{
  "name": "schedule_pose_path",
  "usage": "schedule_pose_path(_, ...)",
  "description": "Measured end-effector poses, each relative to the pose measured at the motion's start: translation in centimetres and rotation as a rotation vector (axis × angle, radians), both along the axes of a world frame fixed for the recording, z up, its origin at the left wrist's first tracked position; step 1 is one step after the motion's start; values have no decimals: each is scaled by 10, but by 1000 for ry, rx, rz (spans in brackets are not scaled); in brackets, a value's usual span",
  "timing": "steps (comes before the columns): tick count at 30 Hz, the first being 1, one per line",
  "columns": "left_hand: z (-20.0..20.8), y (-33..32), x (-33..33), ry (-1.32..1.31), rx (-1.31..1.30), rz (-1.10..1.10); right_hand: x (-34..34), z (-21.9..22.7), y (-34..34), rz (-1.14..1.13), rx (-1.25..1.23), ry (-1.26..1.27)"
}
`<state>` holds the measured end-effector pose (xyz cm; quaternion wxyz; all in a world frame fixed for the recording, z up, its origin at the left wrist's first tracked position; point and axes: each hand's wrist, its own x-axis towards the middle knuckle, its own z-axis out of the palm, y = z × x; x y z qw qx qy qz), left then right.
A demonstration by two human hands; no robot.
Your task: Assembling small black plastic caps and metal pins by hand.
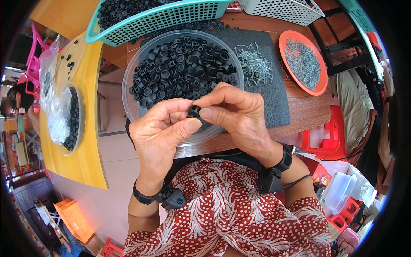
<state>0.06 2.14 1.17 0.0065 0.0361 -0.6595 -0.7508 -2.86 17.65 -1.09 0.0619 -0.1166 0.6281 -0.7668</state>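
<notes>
Two hands pinch one small black cap together: left hand and right hand, above a clear bowl of black caps on the tabletop.

A crumpled clear plastic bag lies on the yellow wooden table at the left, its folds whitish and glossy, resting in a round clear dish of small black parts. A second clear plastic bag bulges just above it at the table's far edge, with dark pieces showing through. At the lower left, on the floor, sits a flat orange rectangular box, tilted. At the lower right, a translucent white plastic packet leans beside red plastic stools. No screens or signs can be made out.
</notes>
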Motion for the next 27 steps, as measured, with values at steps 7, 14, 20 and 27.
schedule_pose_path(7, -4, 1, -2, -7, 6, 9, -1, 0, -2, 8, -24, -32)
schedule_pose_path(14, -2, -1, -4, -32, -22, -16, -3, 3, 0, 0, 80, 112)
schedule_pose_path(20, -1, -7, -7, -96, 27, -116, -2, 1, 1, 13, 91, 95)
schedule_pose_path(27, -2, -8, -10, -145, 101, -129, 0, -2, -1, 6, -12, -19)
